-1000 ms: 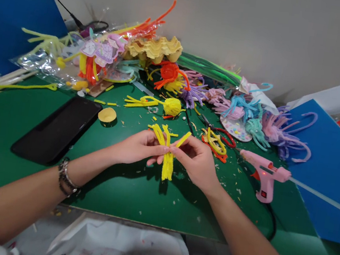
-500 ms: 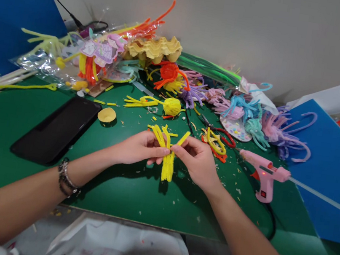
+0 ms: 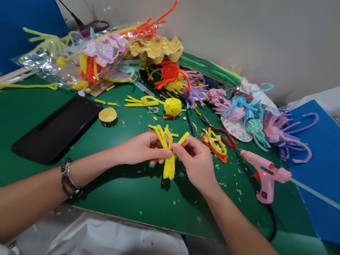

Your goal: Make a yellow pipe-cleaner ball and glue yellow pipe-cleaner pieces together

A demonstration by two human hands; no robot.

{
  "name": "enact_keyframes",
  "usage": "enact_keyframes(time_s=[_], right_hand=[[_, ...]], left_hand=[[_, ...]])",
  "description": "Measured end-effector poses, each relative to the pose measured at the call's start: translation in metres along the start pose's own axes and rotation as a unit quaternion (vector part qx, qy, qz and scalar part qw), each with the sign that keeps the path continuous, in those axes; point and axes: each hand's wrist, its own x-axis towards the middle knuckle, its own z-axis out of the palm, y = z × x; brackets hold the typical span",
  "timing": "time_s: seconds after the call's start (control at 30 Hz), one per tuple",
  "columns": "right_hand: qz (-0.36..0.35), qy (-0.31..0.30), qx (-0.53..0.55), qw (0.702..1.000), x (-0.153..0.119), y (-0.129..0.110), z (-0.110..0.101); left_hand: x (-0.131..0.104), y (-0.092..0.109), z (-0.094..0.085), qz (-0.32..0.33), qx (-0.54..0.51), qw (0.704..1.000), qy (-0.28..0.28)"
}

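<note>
Fingertips of the left hand (image 3: 141,149) and right hand (image 3: 195,159) pinch a yellow pipe-cleaner bundle (image 3: 169,155) at its middle, above the green table (image 3: 14,121). Its long axis runs near to far: loose ends fan out beyond the fingers, bunched ends hang nearer. A pink glue gun (image 3: 263,175) lies to the right, a black phone (image 3: 57,130) to the left.

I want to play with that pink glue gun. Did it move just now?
No. The pink glue gun lies in the same spot on the green table, beside the blue board, as before.
</note>
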Motion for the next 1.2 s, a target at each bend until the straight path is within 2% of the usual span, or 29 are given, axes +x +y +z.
enact_keyframes(time_s=[0.3, 0.57, 0.7, 0.8, 0.93, 1.07, 1.2], right_hand=[[0.006, 0.004, 0.006, 1.0, 0.001, 0.0, 0.003], [0.013, 0.009, 0.012, 1.0, 0.001, 0.002, 0.006], [0.028, 0.0, 0.003, 1.0, -0.001, 0.001, -0.001], [0.02, -0.011, -0.08, 0.996, -0.011, -0.003, -0.013], [-0.008, -0.04, -0.269, 0.962, -0.032, -0.008, -0.023], [-0.002, -0.062, -0.275, 0.96, -0.047, -0.008, -0.014], [-0.003, -0.024, -0.243, 0.97, -0.05, -0.005, -0.004]], left_hand=[[0.002, 0.001, 0.003, -0.021, 0.028, 0.999, 0.025], [0.003, -0.001, 0.003, -0.013, 0.016, 1.0, 0.022], [0.002, -0.003, 0.002, -0.003, 0.024, 0.999, 0.037], [0.002, -0.002, 0.001, 0.001, 0.03, 0.997, 0.074], [0.0, 0.001, 0.003, 0.027, 0.009, 0.994, 0.105], [-0.002, 0.003, 0.006, 0.042, -0.001, 0.992, 0.117], [-0.003, 0.004, 0.006, 0.035, 0.019, 0.992, 0.119]])
